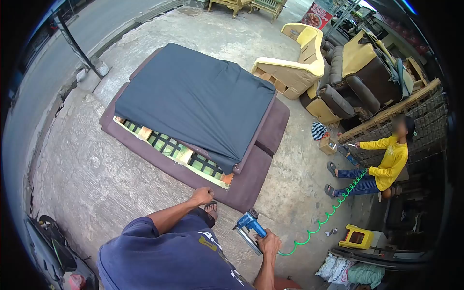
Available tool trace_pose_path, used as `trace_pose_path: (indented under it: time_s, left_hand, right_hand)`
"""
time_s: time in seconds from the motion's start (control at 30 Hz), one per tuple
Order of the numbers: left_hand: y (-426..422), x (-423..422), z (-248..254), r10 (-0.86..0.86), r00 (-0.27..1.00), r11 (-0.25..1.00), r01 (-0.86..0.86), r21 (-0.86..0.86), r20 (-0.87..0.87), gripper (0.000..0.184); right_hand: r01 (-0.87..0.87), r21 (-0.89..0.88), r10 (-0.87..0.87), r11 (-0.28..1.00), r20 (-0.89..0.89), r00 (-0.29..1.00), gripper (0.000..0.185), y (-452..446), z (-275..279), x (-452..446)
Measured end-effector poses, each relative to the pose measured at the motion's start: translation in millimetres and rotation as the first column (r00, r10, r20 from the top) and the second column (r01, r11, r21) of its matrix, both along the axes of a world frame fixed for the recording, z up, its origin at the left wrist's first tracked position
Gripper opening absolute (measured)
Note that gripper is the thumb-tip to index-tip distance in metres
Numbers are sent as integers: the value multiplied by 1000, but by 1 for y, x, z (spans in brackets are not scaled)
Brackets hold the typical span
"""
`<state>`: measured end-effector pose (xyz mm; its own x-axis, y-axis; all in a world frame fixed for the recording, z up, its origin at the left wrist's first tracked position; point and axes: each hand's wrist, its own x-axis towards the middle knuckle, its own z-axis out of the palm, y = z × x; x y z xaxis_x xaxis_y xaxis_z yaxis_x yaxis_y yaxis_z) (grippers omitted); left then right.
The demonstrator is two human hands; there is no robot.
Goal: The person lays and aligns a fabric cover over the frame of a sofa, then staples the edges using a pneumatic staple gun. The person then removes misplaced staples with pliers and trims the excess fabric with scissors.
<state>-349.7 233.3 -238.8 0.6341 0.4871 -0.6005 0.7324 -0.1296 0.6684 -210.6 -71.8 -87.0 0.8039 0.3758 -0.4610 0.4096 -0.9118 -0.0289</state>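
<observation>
My right hand (269, 242) is wrapped round the handle of a blue pneumatic staple gun (249, 225), held off to the right of my body. A green coiled air hose (309, 235) runs from near that hand toward the seated person. My left hand (202, 195) has its fingers curled in, close to the near edge of a purple upholstered piece (251, 186); what it may hold is hidden. Over that piece lies a dark cloth (193, 96). Along its near side, a wooden frame with green and black webbing (164, 145) shows uncovered.
A person in a yellow top (386, 159) sits at the right. Partly stripped sofa parts (299, 72) and a brown sofa (360, 63) stand behind. A yellow stool (356, 237) and filled sacks (340, 268) are at lower right. A motorbike (63, 256) is at lower left.
</observation>
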Motion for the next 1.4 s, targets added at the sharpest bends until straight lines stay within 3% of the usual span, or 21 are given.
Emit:
trace_pose_path:
  time_s: [0.07, 0.17, 0.2, 0.27, 0.3, 0.4, 0.47, 0.53, 0.6, 0.63, 0.67, 0.73, 0.77, 0.83, 0.93, 1.1, 1.17, 1.2, 1.23, 1.3, 1.4]
  left_hand:
    - [-2, 27, -27, -21, 999, 1000, 21, 1, -46, 34]
    - [-40, 53, -54, -101, 990, 995, 101, -5, -99, 32]
    - [-47, 66, -64, 43, 995, 984, -57, -167, -88, 31]
    - [-63, 98, -61, 322, 938, 828, -345, -441, -128, 32]
    - [-73, 114, -65, 331, 932, 816, -360, -452, -145, 32]
    - [-101, 153, -118, 516, 826, 723, -562, -401, -226, 38]
    - [-113, 175, -187, 609, 767, 742, -641, -199, -201, 39]
    - [-102, 210, -211, 669, 727, 732, -680, -27, -153, 40]
    - [-83, 262, -213, 576, 817, 751, -526, 399, -8, 53]
    - [-71, 280, -235, 483, 874, 771, -451, 449, 48, 62]
    - [-57, 292, -264, 294, 954, 723, -266, 638, 65, 65]
    - [-29, 308, -307, 136, 991, 644, -93, 759, 6, 66]
    - [-14, 306, -327, 166, 986, 639, -96, 763, -16, 66]
    - [7, 295, -357, -43, 999, 689, 50, 723, -28, 61]
    - [27, 289, -377, -175, 984, 573, 83, 815, 23, 50]
    - [35, 281, -386, -281, 958, 527, 99, 844, 63, 45]
    - [44, 278, -383, -363, 929, 483, 259, 837, -78, 36]
    - [48, 281, -375, -445, 888, 375, 301, 877, -115, 27]
    - [50, 284, -371, -447, 886, 354, 301, 885, -123, 27]
    - [51, 292, -358, -539, 714, 19, 540, 842, -446, 26]
    - [56, 301, -343, -625, 580, -144, 572, 808, -522, 25]
  right_hand:
    - [201, 1, -201, 980, 0, 980, 44, -7, -8, 52]
    - [318, 20, -318, 948, 42, 947, 45, -20, -17, 118]
    - [328, 67, -330, 942, 16, 944, 46, -22, -19, 142]
    - [306, 74, -306, 949, -13, 952, 46, -25, -29, 198]
    - [288, 99, -285, 952, -45, 957, 46, -23, -35, 229]
    - [251, 100, -232, 963, -164, 959, 45, -5, -71, 335]
    - [195, 119, -172, 974, -180, 969, 44, 1, -140, 416]
    - [240, 133, -201, 962, -251, 947, 45, 13, -236, 496]
    - [308, 170, -246, 936, -308, 919, 45, 34, -322, 554]
    - [330, 147, -276, 932, -301, 913, 41, 35, -374, 578]
    - [351, 135, -302, 927, -288, 909, 37, 42, -422, 602]
    - [390, 99, -342, 915, -322, 883, 36, 47, -503, 640]
    - [460, 129, -370, 878, -425, 826, 35, 40, -542, 656]
    - [493, 124, -373, 861, -504, 779, 36, 18, -600, 674]
    - [548, 200, -353, 812, -580, 734, 32, 22, -672, 695]
    - [585, 334, -334, 739, -573, 748, 33, 21, -753, 702]
    - [555, 361, -303, 749, -558, 773, 32, 25, -765, 709]
    - [527, 365, -269, 767, -564, 781, 31, 27, -762, 710]
    - [504, 370, -239, 780, -569, 787, 30, 31, -760, 712]
    - [534, 378, -259, 756, -576, 775, 28, 33, -752, 717]
    - [485, 360, -229, 797, -562, 795, 28, 35, -751, 722]
